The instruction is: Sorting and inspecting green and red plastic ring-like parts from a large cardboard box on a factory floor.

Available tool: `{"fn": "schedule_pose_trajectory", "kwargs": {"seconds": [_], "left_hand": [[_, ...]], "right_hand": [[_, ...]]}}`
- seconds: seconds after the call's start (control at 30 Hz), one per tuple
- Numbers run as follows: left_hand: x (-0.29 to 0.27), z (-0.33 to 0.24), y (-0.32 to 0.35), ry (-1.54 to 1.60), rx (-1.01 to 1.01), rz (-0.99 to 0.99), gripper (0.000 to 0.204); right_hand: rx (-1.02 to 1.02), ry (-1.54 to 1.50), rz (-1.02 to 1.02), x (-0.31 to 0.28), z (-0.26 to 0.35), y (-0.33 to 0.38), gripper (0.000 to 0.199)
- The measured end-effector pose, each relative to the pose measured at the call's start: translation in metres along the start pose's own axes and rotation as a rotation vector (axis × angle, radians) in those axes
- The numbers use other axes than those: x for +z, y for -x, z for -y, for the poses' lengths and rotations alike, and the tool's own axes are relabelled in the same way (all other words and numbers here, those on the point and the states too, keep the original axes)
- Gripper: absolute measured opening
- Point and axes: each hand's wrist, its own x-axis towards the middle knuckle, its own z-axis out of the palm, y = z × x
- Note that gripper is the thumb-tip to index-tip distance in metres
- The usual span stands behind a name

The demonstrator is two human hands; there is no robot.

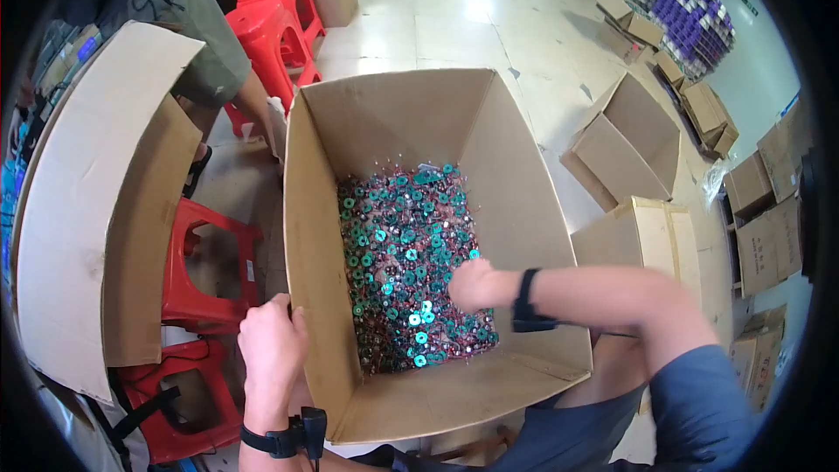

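Right hand (472, 284) seemingly buried among coils (406, 245); left hand (273, 341) grips box (516, 192).

right hand (472, 286) fingers buried among coils (406, 253), left forearm cut off below

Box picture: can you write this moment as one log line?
left hand: grips box wall | right hand: inside box, on small green parts | red stools at left

Right hand (473, 285) digs coils (406, 253); left hand (273, 343) grips box (516, 183).
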Motion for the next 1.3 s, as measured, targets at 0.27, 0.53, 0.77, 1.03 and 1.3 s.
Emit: {"fn": "schedule_pose_trajectory", "kwargs": {"seconds": [0.27, 0.53, 0.77, 1.03, 1.3], "left_hand": [[0.002, -0.005, 0.0, -0.101, 0.01, 0.024, 0.028], [0.021, 0.026, -0.021, 0.074, -0.121, 0.115, 0.031], [0.019, 0.053, -0.04, 0.09, -0.174, 0.11, 0.028], [0.026, 0.049, -0.027, 0.082, -0.169, 0.112, 0.028], [0.004, -0.017, -0.025, 0.091, -0.001, -0.229, 0.022]], "right_hand": [[0.163, -0.059, 0.176, 0.156, 0.036, -0.069, 0.036], [0.655, 0.154, -1.069, -0.042, -0.007, 0.095, 0.075], [0.644, -0.403, -0.909, -0.018, -0.086, 0.082, 0.039], [0.448, 0.06, -1.181, -0.03, -0.072, 0.096, 0.044], [-0.017, -0.343, -0.185, -0.029, 0.009, -0.018, 0.049]]}}
